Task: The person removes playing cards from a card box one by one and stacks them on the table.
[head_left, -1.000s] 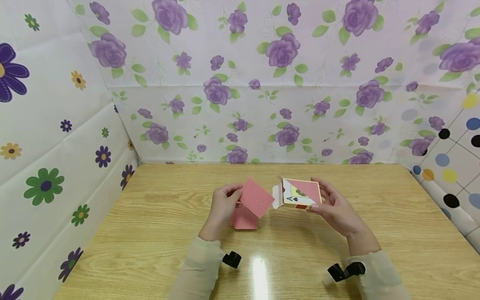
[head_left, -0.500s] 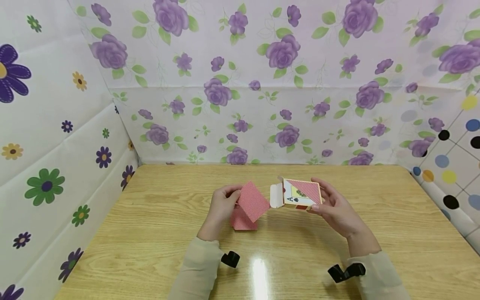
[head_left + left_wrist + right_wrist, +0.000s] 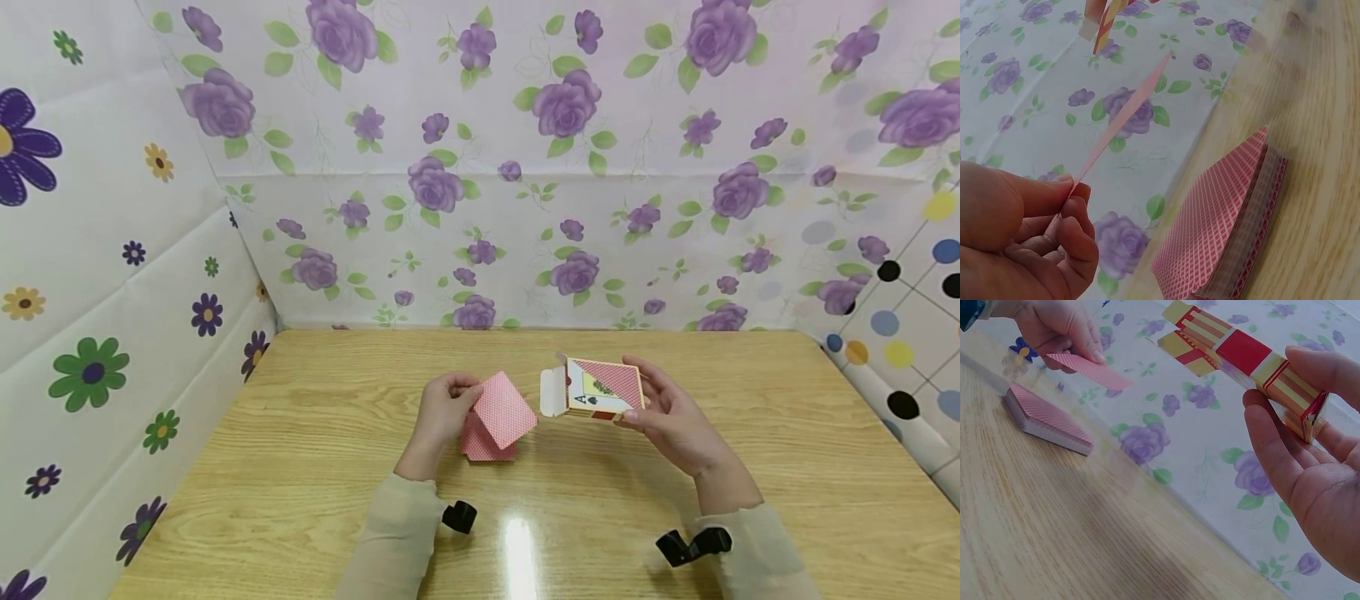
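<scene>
Between thumb and fingers, my left hand pinches a red-backed playing card by one corner, tilted and raised above the table. Below it a stack of red-backed cards lies on the wood, partly covered by the held card in the head view; the left wrist view shows the stack apart from the card. My right hand grips a card box by its right end. An ace of spades is printed on the box, and its white flap hangs out on the left. The box's inside is hidden.
The wooden table reaches back to a wall of white cloth with purple roses. Flowered cloth stands at the left, dotted cloth at the right. Each wrist wears a black camera mount.
My left hand has drawn the card away from the box, leftward and down toward the stack. The box flap shows more fully. My right hand and the box have stayed about still.
</scene>
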Demonstrator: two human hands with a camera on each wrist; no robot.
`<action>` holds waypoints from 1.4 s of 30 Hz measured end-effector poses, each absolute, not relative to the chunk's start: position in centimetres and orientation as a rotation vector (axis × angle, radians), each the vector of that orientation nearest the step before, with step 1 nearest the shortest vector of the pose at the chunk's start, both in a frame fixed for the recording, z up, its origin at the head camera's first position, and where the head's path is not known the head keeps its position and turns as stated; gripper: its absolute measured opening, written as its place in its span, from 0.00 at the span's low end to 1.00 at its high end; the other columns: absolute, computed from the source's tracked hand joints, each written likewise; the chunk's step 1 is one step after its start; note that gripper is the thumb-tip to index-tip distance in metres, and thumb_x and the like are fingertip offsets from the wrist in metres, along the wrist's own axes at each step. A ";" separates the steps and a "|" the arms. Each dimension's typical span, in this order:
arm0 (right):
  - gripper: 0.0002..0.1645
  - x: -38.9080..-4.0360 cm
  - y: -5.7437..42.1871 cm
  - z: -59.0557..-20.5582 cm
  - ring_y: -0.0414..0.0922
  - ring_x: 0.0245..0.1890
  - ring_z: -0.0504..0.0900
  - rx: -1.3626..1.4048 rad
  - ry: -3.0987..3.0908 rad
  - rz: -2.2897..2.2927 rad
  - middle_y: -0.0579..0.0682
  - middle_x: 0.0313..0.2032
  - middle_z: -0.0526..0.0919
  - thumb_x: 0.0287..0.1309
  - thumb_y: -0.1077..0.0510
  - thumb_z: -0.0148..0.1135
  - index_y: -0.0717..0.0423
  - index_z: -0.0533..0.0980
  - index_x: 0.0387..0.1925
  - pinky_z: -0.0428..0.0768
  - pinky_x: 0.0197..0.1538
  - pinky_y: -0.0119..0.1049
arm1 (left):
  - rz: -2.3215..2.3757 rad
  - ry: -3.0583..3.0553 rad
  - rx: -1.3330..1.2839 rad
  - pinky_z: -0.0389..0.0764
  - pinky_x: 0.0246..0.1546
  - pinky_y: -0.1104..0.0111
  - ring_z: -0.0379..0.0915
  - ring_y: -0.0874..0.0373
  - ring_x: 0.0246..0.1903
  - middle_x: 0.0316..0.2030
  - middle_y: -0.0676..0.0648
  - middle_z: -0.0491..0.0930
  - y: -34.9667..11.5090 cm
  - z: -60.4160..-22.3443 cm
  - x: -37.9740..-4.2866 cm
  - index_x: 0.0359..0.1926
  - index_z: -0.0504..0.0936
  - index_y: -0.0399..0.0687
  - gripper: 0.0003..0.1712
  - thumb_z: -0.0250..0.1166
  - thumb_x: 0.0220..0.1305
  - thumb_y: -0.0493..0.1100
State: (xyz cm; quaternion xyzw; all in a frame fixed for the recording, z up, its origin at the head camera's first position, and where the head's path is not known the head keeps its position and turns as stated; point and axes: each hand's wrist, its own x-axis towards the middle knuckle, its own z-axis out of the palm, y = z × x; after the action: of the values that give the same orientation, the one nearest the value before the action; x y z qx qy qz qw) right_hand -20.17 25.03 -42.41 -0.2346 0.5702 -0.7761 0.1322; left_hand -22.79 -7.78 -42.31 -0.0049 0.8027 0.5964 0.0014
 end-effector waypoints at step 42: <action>0.44 -20.2 24.9 -42.5 0.41 0.55 0.75 -0.642 1.697 -2.243 0.47 0.61 0.66 0.60 0.76 0.49 0.51 0.46 0.72 0.81 0.50 0.34 | 1.142 3.032 0.095 0.77 0.37 0.63 0.72 0.49 0.42 0.43 0.40 0.75 -6.6 -44.5 -23.8 0.34 0.81 0.40 0.07 0.57 0.67 0.37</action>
State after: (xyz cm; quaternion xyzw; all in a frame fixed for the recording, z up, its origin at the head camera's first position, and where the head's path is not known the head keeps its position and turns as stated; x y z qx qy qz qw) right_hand -20.21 24.89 -42.48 -0.2206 0.5835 -0.7710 0.1280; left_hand -23.82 -6.58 -44.52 0.0294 0.9343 0.3519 -0.0496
